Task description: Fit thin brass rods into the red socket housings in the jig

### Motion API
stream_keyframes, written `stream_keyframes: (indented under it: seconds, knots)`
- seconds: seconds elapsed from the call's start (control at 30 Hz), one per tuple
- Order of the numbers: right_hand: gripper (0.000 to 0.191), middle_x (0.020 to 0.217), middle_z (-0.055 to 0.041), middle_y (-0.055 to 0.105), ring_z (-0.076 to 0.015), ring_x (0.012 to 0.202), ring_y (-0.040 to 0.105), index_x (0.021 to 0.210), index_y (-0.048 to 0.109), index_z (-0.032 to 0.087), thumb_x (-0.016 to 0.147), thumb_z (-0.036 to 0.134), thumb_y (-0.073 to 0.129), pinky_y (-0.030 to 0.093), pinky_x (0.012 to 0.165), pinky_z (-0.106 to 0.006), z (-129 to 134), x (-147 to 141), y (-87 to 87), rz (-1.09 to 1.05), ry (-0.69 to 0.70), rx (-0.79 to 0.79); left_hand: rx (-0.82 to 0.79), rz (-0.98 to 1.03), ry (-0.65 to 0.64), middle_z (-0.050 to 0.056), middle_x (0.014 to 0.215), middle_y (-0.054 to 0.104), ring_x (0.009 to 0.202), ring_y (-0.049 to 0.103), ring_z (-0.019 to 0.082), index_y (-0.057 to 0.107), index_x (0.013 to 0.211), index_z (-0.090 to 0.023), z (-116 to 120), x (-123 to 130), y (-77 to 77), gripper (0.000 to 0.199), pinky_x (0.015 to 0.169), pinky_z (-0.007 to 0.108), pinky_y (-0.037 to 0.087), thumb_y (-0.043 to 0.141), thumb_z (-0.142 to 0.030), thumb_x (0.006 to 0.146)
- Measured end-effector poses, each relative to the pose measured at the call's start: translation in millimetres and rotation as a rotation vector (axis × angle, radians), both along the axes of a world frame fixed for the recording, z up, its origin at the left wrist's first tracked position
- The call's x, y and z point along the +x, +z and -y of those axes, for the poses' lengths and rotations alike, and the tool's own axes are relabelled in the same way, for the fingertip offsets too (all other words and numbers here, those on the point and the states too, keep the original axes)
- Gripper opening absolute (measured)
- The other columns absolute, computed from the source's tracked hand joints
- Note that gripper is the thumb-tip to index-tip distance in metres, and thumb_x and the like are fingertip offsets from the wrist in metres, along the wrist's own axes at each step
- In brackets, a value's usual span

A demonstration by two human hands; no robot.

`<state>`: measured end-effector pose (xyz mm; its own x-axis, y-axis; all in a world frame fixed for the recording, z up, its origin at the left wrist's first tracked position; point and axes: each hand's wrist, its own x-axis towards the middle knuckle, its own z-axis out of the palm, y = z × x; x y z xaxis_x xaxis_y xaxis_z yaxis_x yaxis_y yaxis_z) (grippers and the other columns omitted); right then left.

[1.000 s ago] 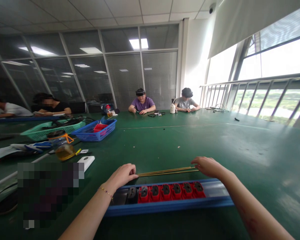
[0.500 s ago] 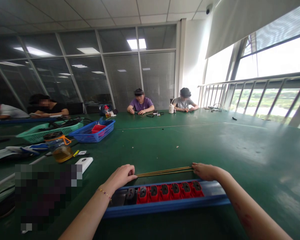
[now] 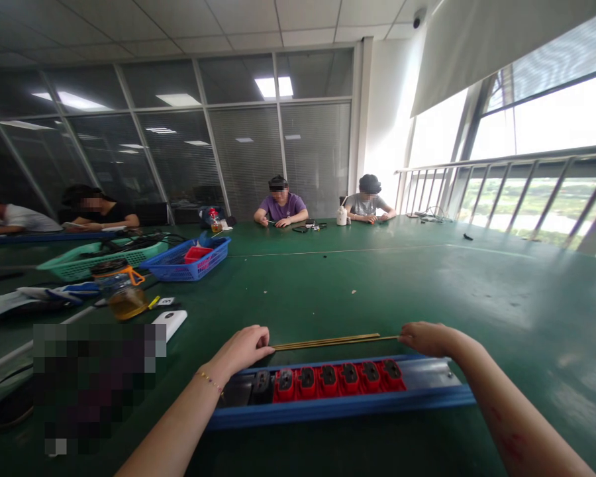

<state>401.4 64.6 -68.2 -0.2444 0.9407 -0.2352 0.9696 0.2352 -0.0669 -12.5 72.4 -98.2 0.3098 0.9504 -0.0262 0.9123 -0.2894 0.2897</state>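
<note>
Several thin yellowish sticks (image 3: 328, 342) lie across the green table, just beyond a blue tray (image 3: 347, 412). My left hand (image 3: 249, 344) pinches their left ends with its fingers bent. At the other side, my right hand (image 3: 422, 336) has its fingertips closed on the end of one stick, which sticks out to the right past the others. The tray holds a row of red holders (image 3: 338, 392) with black pieces in them, and a black piece (image 3: 261, 382) sits at its left.
To the left are a jar (image 3: 124, 295), a white power bank (image 3: 173, 323), a blue basket (image 3: 193, 267) and a green basket (image 3: 74, 265). Cloth gloves (image 3: 34, 299) lie at the far left. Several people sit along the table's far side.
My right hand has moved to the right with one stick's end, so that stick now reaches beyond the others. My left hand has stayed at the left ends.
</note>
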Motion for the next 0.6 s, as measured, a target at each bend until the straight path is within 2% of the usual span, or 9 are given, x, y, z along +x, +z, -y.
stream_keyframes:
  seconds: [0.1, 0.23, 0.4, 0.6]
  knots:
    - [0.037, 0.101, -0.0137, 0.065, -0.0301, 0.091, 0.060, 0.100, 0.064, 0.017, 0.083, 0.038, 0.038, 0.045, 0.074, -0.043, 1.8, -5.0, 0.3, 0.037, -0.001, -0.094, 0.003, 0.001, -0.002, 0.002, 0.080, 0.059, 0.070, 0.054, 0.015, 0.055, 0.073, -0.020, -0.7, -0.7, -1.2, 0.028, 0.058, 0.023, 0.036, 0.049, -0.047, 0.074]
    - [0.039, 0.107, -0.0132, 0.062, -0.0263, 0.096, 0.058, 0.108, 0.061, 0.016, 0.084, 0.035, 0.036, 0.043, 0.081, -0.037, -0.1, -5.8, 0.6, -0.085, 0.092, -0.108, 0.012, 0.007, -0.017, 0.001, 0.080, 0.059, 0.069, 0.054, 0.014, 0.056, 0.073, -0.020, -1.5, -2.2, -2.8, 0.027, 0.057, 0.023, 0.036, 0.049, -0.047, 0.074]
    - [0.041, 0.118, -0.0118, 0.056, -0.0261, 0.103, 0.053, 0.120, 0.052, 0.021, 0.084, 0.034, 0.036, 0.041, 0.085, -0.037, -0.6, -6.1, -1.7, -0.188, 0.135, -0.119, 0.020, 0.008, -0.023, 0.001, 0.079, 0.060, 0.068, 0.054, 0.014, 0.056, 0.073, -0.020, -2.2, -2.8, -4.2, 0.026, 0.058, 0.022, 0.036, 0.051, -0.045, 0.074]
    - [0.040, 0.106, -0.0111, 0.061, -0.0238, 0.090, 0.059, 0.118, 0.049, 0.022, 0.081, 0.037, 0.043, 0.043, 0.074, -0.032, -0.1, -23.5, -2.6, -0.163, 0.132, -0.073, 0.008, 0.004, -0.021, 0.001, 0.079, 0.060, 0.069, 0.054, 0.014, 0.057, 0.074, -0.020, -1.3, -2.1, -1.8, 0.025, 0.058, 0.022, 0.035, 0.051, -0.044, 0.074]
